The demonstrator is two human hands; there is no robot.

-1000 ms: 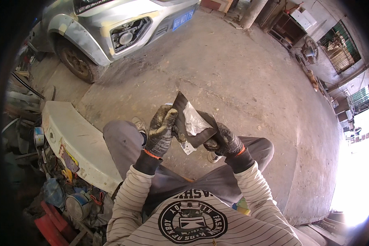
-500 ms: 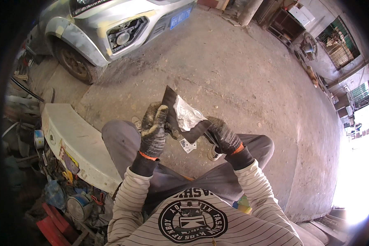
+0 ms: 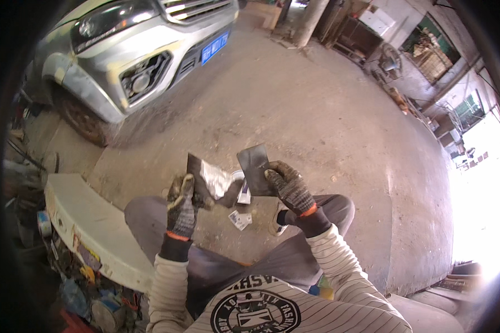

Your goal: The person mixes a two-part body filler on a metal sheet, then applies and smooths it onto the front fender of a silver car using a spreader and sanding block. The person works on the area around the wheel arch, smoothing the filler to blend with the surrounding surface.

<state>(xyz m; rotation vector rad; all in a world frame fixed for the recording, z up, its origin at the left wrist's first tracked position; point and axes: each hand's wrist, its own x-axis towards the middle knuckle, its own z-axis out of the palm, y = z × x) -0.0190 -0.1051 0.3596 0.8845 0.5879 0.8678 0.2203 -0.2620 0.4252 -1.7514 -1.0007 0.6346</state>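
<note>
My left hand, in a dark grey work glove soiled with pale paste, grips a thin dark flat sheet by its left side. A mound of white paste, like filler putty, lies on that sheet. My right hand, gloved too, holds a dark rectangular spreader upright, thumb on its face. The spreader stands a little right of the sheet, apart from the putty. Behind the gap between them shows a white and dark-blue item, perhaps a tube, partly hidden.
A car with patchy grey and yellowish bodywork stands front left. Beside my left leg lies a long white body panel over cluttered cans and scraps. A small printed paper is on the concrete floor. A fan stands far right.
My hands have moved apart, the right one bringing the spreader away from the sheet and up into view. The view has shifted, so the car sits lower in it.
</note>
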